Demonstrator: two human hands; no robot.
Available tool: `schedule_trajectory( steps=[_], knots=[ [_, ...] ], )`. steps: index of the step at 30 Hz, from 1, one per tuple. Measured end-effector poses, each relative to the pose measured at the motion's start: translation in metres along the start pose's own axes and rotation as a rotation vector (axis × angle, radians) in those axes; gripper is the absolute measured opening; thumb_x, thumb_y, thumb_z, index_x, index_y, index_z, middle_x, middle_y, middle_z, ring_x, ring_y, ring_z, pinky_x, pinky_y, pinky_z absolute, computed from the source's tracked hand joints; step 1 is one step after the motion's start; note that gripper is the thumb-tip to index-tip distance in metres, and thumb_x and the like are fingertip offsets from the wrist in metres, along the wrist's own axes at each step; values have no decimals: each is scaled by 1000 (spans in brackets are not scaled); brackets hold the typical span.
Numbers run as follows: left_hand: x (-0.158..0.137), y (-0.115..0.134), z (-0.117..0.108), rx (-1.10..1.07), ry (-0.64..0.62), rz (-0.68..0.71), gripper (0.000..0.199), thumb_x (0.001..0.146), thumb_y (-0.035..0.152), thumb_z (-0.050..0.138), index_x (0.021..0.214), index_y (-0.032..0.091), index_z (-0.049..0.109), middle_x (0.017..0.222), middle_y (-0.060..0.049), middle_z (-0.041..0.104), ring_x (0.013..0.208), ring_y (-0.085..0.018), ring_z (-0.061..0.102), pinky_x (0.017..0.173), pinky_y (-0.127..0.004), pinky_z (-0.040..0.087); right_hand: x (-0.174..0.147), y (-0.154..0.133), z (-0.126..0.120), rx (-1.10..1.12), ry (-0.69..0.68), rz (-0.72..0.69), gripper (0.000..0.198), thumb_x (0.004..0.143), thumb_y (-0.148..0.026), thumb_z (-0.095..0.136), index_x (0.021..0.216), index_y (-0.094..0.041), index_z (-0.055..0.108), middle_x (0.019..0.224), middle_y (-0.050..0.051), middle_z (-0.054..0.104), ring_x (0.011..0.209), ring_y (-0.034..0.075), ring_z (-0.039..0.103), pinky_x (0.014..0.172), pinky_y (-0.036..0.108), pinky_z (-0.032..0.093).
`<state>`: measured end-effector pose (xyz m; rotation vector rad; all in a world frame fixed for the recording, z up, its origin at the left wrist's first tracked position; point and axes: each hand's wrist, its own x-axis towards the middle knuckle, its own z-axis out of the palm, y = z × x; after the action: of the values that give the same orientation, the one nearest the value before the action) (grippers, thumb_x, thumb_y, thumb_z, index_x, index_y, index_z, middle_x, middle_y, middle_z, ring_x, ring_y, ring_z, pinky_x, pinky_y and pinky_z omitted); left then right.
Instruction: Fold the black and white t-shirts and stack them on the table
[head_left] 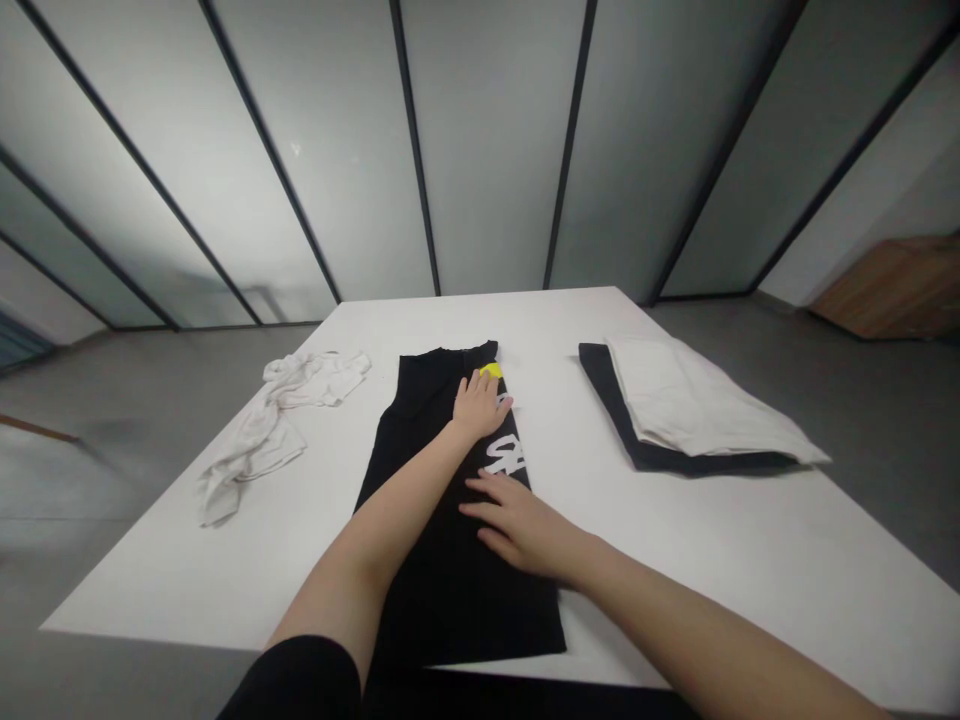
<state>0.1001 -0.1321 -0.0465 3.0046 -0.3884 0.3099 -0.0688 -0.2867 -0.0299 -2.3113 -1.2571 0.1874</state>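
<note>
Nearest the camera, two bare forearms reach forward over a white desk point(675, 560) onto a black garment point(442, 560) folded into a long narrow strip. The strip's long axis runs straight away from the person, from the near desk edge toward the far side, and it lies directly under both hands. The right hand point(517, 525) is the nearer one, resting flat and fully open, fingers spread, on the middle of the strip beside white lettering point(504, 455). The left hand point(478, 405) lies farther along, also flat and open, palm down near the far end by a small yellow patch point(491, 370). Neither hand grips anything. To the left lies a crumpled white garment point(270, 425); to the right, a folded white cloth point(697, 400) sits on a folded black cloth point(637, 445).
</note>
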Motion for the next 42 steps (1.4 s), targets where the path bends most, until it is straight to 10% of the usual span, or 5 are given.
schedule_trajectory(
  steps=[7, 23, 29, 35, 42],
  knots=[
    [57, -8, 4, -62, -219, -83, 76, 107, 58, 25, 170, 16, 36, 179, -12, 28, 166, -33, 23, 133, -57, 21, -7, -2, 18, -183, -64, 162, 81, 106, -56, 57, 173, -18, 33, 181, 21, 11, 166, 47, 6, 133, 66, 11],
    [92, -38, 7, -83, -182, -425, 78, 100, 71, 34, 169, 34, 41, 180, -10, 27, 165, -48, 19, 125, -80, 17, -16, -5, 0, -54, -175, 75, 97, 93, -71, 69, 173, -29, 33, 182, 18, 4, 165, 53, 1, 129, 74, 3],
    [82, -71, 6, -36, -133, -595, 78, 102, 68, 27, 168, 30, 43, 177, -17, 31, 160, -55, 27, 113, -90, 22, -17, 7, -18, 6, -216, 76, 95, 88, -62, 79, 170, -31, 42, 182, 15, 13, 166, 47, 8, 131, 69, 9],
    [54, -123, -14, 27, -119, -770, 80, 103, 66, 21, 162, 22, 53, 170, -22, 43, 157, -58, 29, 115, -90, 15, -16, 23, -45, 85, -141, 96, 42, 112, -46, 48, 141, -29, 72, 169, 8, 49, 162, 34, 34, 133, 61, 22],
    [30, -139, -27, 89, 64, -541, 70, 108, 55, 24, 140, 14, 70, 158, -22, 58, 156, -43, 38, 129, -65, 19, -1, 35, -24, 28, 162, 166, 38, 105, -18, 50, 138, -23, 70, 137, 12, 68, 125, 27, 64, 112, 46, 52]
  ],
)
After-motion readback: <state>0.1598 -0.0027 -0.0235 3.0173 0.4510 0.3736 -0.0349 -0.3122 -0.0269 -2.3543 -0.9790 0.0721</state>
